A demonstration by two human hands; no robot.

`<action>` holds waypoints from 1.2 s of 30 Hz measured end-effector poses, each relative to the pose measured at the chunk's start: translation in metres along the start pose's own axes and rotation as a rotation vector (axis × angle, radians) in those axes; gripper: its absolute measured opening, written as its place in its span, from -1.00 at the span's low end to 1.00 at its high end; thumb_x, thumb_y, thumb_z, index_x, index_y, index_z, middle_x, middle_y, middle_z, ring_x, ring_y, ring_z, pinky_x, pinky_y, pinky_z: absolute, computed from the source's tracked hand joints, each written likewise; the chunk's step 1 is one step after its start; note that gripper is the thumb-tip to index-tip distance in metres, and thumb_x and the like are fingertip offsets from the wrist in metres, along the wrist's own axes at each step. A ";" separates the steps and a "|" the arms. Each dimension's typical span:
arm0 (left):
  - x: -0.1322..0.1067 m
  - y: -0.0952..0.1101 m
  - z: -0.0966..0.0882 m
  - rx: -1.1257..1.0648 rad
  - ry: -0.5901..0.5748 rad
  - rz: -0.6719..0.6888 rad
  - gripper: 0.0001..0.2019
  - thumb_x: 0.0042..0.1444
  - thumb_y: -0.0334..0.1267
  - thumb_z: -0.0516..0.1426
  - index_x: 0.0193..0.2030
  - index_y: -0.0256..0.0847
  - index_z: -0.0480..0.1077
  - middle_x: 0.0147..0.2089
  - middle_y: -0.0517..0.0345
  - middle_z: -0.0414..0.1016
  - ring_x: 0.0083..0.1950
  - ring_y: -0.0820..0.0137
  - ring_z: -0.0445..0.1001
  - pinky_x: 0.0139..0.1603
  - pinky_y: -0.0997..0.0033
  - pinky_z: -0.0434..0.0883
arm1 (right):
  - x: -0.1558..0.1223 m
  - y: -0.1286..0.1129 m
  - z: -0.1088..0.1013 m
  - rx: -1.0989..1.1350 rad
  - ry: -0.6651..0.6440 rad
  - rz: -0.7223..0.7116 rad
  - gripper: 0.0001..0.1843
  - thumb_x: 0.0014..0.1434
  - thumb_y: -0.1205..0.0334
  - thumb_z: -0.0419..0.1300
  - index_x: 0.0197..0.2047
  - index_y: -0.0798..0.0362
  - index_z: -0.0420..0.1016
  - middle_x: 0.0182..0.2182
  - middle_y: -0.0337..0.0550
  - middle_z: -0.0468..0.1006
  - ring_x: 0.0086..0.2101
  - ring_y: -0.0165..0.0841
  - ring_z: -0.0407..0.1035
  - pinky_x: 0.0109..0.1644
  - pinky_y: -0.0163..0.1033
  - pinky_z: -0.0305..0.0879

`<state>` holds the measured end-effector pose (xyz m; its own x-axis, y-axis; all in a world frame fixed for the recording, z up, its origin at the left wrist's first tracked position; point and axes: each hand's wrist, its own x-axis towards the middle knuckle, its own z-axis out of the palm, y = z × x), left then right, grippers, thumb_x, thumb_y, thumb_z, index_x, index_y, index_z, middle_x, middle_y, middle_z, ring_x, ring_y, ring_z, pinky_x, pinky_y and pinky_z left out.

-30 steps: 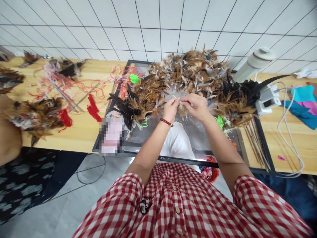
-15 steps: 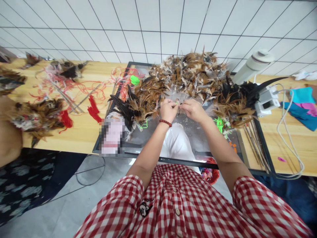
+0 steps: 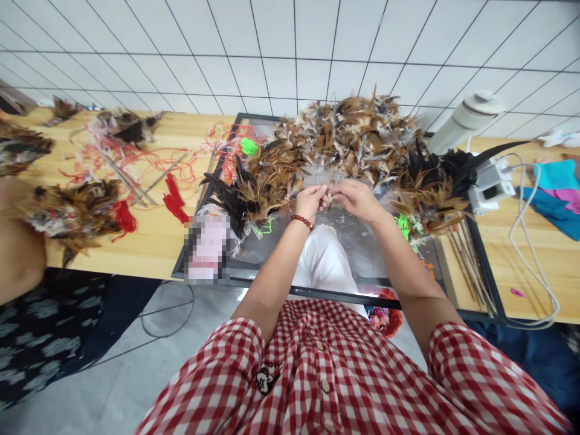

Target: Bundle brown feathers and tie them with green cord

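My left hand (image 3: 312, 202), with a beaded bracelet at the wrist, is closed, its fingertips pinched together. My right hand (image 3: 359, 199) meets it from the right, thumb and fingers also pinched. Between the fingertips is a small pale feathery tuft (image 3: 330, 197), mostly hidden by the fingers. Both hands are over a dark-framed glass panel (image 3: 281, 260). Beyond them lies a large heap of brown and white feathers (image 3: 357, 136). Left of my left hand are more brown feathers (image 3: 272, 175) and black feathers (image 3: 226, 193). Bright green strands (image 3: 402, 225) lie right of my right forearm.
A white bottle (image 3: 462, 124) stands at the back right beside a white charger (image 3: 492, 190) with a looped cable. Thin sticks (image 3: 471, 266) lie near the panel's right edge. To the left are red threads (image 3: 174, 199), a blurred-out phone-like object (image 3: 207, 251) and another person's arm (image 3: 20, 241).
My left fingers have curled in more, and my right fingers have shifted slightly at the pinch. The view has moved a little; the things on the table stay put.
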<state>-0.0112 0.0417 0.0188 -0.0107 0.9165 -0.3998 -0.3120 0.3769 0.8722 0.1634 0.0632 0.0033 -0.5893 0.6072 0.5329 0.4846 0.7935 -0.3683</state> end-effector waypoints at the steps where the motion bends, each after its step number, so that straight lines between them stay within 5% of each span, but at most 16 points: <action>1: 0.001 -0.001 0.000 0.041 -0.002 0.009 -0.71 0.27 -0.36 0.21 -0.51 -0.26 0.39 -0.63 0.33 0.34 -0.66 0.64 0.24 -0.60 0.58 0.09 | 0.000 0.001 -0.003 0.020 -0.009 0.030 -0.72 0.34 0.30 0.07 -0.02 0.03 0.59 -0.24 -0.05 0.64 -0.23 -0.25 0.49 -0.08 -0.15 0.40; 10: 0.016 -0.022 -0.003 0.358 -0.082 0.296 -0.64 0.20 -0.37 0.17 -0.63 -0.23 0.36 -0.67 0.33 0.26 -0.58 0.55 0.16 -0.44 0.48 0.10 | 0.003 -0.011 -0.011 0.138 -0.079 0.201 -0.61 0.25 0.27 0.13 0.12 0.13 0.48 -0.33 -0.15 0.59 -0.44 -0.39 0.37 -0.29 -0.28 0.31; 16: 0.005 -0.012 -0.001 0.517 -0.269 0.462 -0.75 0.10 -0.54 0.13 -0.56 -0.23 0.37 -0.59 0.33 0.20 -0.45 0.49 0.15 -0.28 0.46 0.14 | 0.007 -0.014 -0.010 0.100 -0.011 0.216 -0.70 0.26 0.30 0.12 0.05 0.06 0.47 -0.25 -0.07 0.62 -0.30 -0.28 0.48 -0.17 -0.19 0.39; 20: -0.003 -0.009 0.004 0.675 -0.148 0.548 -0.66 0.12 -0.52 0.16 -0.62 -0.19 0.26 -0.53 0.24 0.24 -0.38 0.41 0.21 -0.22 0.41 0.18 | 0.008 -0.017 -0.010 0.089 0.048 0.214 -0.79 0.29 0.21 0.15 -0.03 0.04 0.47 -0.28 -0.08 0.60 -0.28 -0.26 0.48 -0.16 -0.16 0.40; 25: 0.004 -0.016 0.004 0.478 -0.060 0.447 -0.59 0.28 -0.31 0.14 -0.62 -0.20 0.23 -0.58 0.27 0.19 -0.45 0.46 0.17 -0.32 0.44 0.13 | 0.012 -0.019 -0.012 0.097 0.200 0.228 -0.77 0.36 0.05 0.14 -0.09 -0.01 0.51 -0.26 -0.09 0.59 -0.24 -0.25 0.46 -0.11 -0.13 0.41; 31: 0.009 -0.018 0.004 0.136 -0.076 0.243 -0.63 0.30 -0.27 0.11 -0.56 -0.22 0.30 -0.56 0.28 0.25 -0.53 0.54 0.18 -0.44 0.48 0.11 | 0.010 -0.014 -0.007 0.005 0.120 0.190 -0.80 0.31 0.20 0.14 -0.12 0.00 0.60 -0.18 0.00 0.60 -0.17 -0.19 0.46 -0.07 -0.09 0.41; 36: 0.011 -0.017 0.004 0.070 -0.054 0.294 -0.84 0.24 -0.28 0.16 -0.30 -0.26 0.56 -0.53 0.29 0.32 -0.50 0.55 0.23 -0.43 0.52 0.19 | 0.005 -0.007 0.003 -0.047 0.061 0.327 -0.78 0.21 0.28 0.20 -0.11 0.04 0.62 -0.27 -0.04 0.63 -0.31 -0.22 0.45 -0.19 -0.13 0.37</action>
<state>-0.0020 0.0458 0.0009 -0.0399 0.9928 -0.1130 -0.2365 0.1005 0.9664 0.1550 0.0609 0.0065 -0.3583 0.8247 0.4375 0.6716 0.5533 -0.4928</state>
